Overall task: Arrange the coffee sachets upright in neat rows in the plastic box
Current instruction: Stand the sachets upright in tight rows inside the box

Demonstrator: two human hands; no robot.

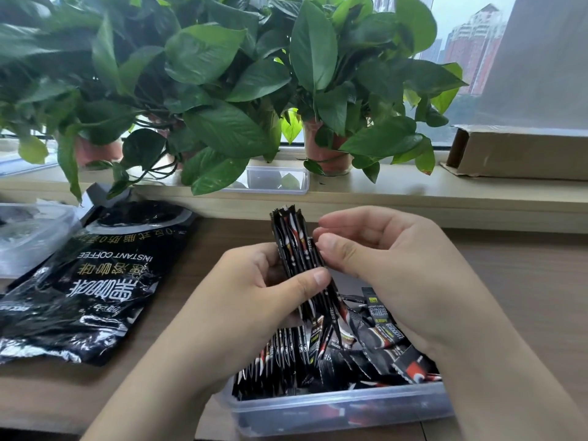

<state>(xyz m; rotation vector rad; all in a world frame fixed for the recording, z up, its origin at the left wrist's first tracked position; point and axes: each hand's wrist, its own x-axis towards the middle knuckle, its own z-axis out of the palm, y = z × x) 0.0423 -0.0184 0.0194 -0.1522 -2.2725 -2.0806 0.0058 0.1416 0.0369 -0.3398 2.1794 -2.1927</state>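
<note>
A clear plastic box (337, 409) sits at the table's near edge. In its left part a row of black sachets (273, 361) stands upright; on the right more sachets (391, 348) lie in a loose heap. Above the box, my left hand (254, 294) grips a stack of several black-and-red coffee sachets (297, 246) held upright, thumb across its front. My right hand (381, 259) touches the stack's right edge with its thumb and fingertips.
The large black instant coffee bag (82, 291) lies flat on the left, with a clear plastic lid (28, 237) behind it. Potted plants (222, 90), a small clear container (276, 179) and a cardboard box (521, 154) line the windowsill.
</note>
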